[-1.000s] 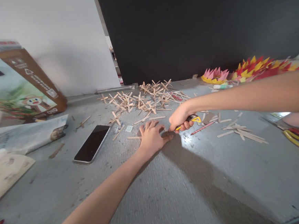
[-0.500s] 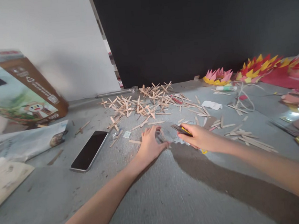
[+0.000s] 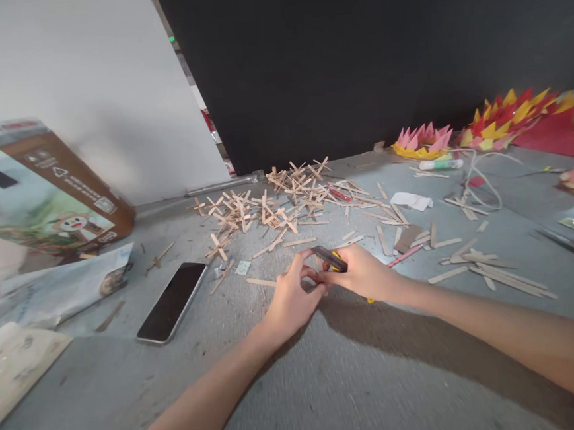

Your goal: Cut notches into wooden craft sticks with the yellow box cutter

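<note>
My left hand (image 3: 293,294) is closed in the middle of the table, thumb and fingertips pinching what looks like a wooden craft stick, mostly hidden by the fingers. My right hand (image 3: 368,271) is wrapped round a black and yellow utility knife (image 3: 330,258). The front of the knife points up and left, over the left fingertips. Both hands meet at the fingertips, and the exact contact between knife and stick is hidden. Just beyond them lies a pile of craft sticks (image 3: 267,210), many joined into crosses.
A phone (image 3: 172,303) lies to the left, near a brown printed box (image 3: 87,204) and plastic packets (image 3: 68,285). Loose sticks (image 3: 510,277), a glue stick (image 3: 441,164), a white cable (image 3: 494,192) and scissors (image 3: 572,245) lie right. Spiky paper crowns (image 3: 423,141) stand at the back.
My right hand has moved left with the utility knife and now touches the left fingertips. My left hand stays nearly in place. The view has shifted slightly.
</note>
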Demonstrator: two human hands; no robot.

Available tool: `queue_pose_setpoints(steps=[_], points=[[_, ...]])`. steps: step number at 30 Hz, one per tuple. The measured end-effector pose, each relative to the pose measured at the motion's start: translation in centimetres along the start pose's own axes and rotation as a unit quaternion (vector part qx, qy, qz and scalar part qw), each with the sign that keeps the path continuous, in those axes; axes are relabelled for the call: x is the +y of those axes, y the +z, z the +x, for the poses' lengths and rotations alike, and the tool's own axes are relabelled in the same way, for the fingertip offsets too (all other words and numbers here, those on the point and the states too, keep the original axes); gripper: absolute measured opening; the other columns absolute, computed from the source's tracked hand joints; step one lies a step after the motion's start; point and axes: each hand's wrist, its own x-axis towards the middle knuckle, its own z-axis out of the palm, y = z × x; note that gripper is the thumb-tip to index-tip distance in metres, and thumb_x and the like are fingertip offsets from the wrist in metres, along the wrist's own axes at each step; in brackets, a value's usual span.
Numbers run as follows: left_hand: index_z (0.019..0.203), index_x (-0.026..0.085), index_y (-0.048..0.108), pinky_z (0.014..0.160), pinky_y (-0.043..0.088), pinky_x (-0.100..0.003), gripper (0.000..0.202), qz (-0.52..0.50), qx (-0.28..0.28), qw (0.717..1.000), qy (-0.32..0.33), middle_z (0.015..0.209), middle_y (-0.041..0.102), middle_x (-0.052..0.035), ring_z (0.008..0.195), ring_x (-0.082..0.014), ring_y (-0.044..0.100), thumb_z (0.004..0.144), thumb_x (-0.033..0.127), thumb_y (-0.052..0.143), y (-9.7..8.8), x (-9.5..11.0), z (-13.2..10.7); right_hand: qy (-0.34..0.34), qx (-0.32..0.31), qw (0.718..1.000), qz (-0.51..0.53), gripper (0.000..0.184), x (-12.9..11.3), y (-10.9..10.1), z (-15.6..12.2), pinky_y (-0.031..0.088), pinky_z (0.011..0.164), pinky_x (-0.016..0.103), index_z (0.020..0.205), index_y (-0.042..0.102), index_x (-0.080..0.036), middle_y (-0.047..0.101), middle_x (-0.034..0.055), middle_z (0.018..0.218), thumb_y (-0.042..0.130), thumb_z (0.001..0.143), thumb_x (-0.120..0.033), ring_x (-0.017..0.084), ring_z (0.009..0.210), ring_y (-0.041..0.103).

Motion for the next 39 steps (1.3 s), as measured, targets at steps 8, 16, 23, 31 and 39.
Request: queue_pose_setpoints(steps=[8, 16, 23, 31, 39], points=[[0.144, 0.03, 0.049, 0.094, 0.049, -0.03, 0.061, -0.036, 0.001, 0.999, -0.009, 0.079, 0.072, 0.0075, 0.08, -0.0139, 0.072, 0.088, 0.019, 0.073, -0.3, 0.4, 0.2, 0.064, 0.033, 0.997, 0.022, 0.036, -0.1, -1.5, 0.0, 0.03, 0.044, 0.027, 0.1, 0.066, -0.02, 0.044, -0.0071, 0.051, 0.06, 0.098, -0.056, 0.013, 0.042, 0.044], [0.126, 0.027, 0.071, 0.107, 0.044, -0.053, 0.055, 0.192, 0.012, 0.981, -0.014, 0.121, 0.07, -0.0089, 0.122, -0.0339, 0.058, 0.074, 0.032, 0.09, -0.2, -0.1, 0.7, -0.013, 0.013, 0.984, -0.178, 0.033, -0.7, -4.8, -0.4, 0.032, 0.054, 0.029, 0.124, 0.047, -0.026, 0.054, -0.0066, 0.062, 0.035, 0.11, -0.054, 0.014, 0.048, 0.05], [0.13, 0.032, 0.073, 0.112, 0.038, -0.056, 0.056, 0.232, -0.034, 0.972, -0.018, 0.139, 0.059, -0.01, 0.135, -0.0361, 0.047, 0.078, 0.048, 0.087, -0.8, 0.1, 0.8, -0.197, -0.159, 0.837, -0.484, 0.031, 1.1, -6.8, 1.5, 0.025, 0.058, 0.031, 0.096, 0.066, -0.019, 0.071, 0.0046, 0.076, 0.045, 0.111, -0.036, 0.017, 0.058, 0.059], [0.129, 0.035, 0.075, 0.111, 0.038, -0.057, 0.052, 0.244, -0.046, 0.968, -0.023, 0.139, 0.058, -0.0092, 0.135, -0.0368, 0.046, 0.08, 0.048, 0.085, -0.8, 0.3, 1.0, -0.257, -0.171, 0.752, -0.583, 0.032, 1.8, -5.1, 2.6, 0.027, 0.057, 0.032, 0.105, 0.072, -0.015, 0.075, 0.0066, 0.073, 0.049, 0.111, -0.037, 0.02, 0.06, 0.067], [0.13, 0.032, 0.075, 0.112, 0.037, -0.056, 0.054, 0.245, -0.047, 0.968, -0.027, 0.141, 0.058, -0.0104, 0.134, -0.0363, 0.047, 0.08, 0.047, 0.084, -0.8, 0.3, 0.9, -0.244, -0.179, 0.745, -0.595, 0.032, 1.3, -5.1, 2.5, 0.032, 0.058, 0.031, 0.107, 0.073, -0.016, 0.076, 0.0069, 0.073, 0.05, 0.111, -0.038, 0.02, 0.062, 0.069]])
